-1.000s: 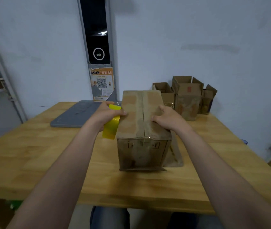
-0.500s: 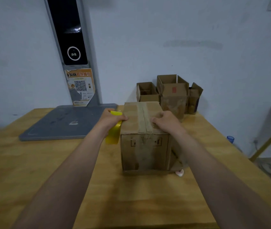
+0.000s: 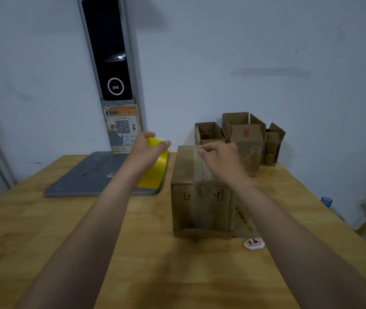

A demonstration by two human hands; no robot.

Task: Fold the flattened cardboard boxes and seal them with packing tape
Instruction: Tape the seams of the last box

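Wooden table (image 3: pixel 43 230) bears taped brown box (image 3: pixel 199 208).

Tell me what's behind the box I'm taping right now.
Three open cardboard boxes stand behind the taped box, close to the wall. The right hand and the box itself cover their lower parts, so whether they touch it cannot be seen.

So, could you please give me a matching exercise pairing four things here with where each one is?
Things:
1 yellow tape roll
2 taped box
3 open boxes
4 white sticker

Places:
A at the far edge of the table
B gripped by the left hand
C lying flat, nearest the person
D under the right hand

Pairs: 1-B, 2-D, 3-A, 4-C.
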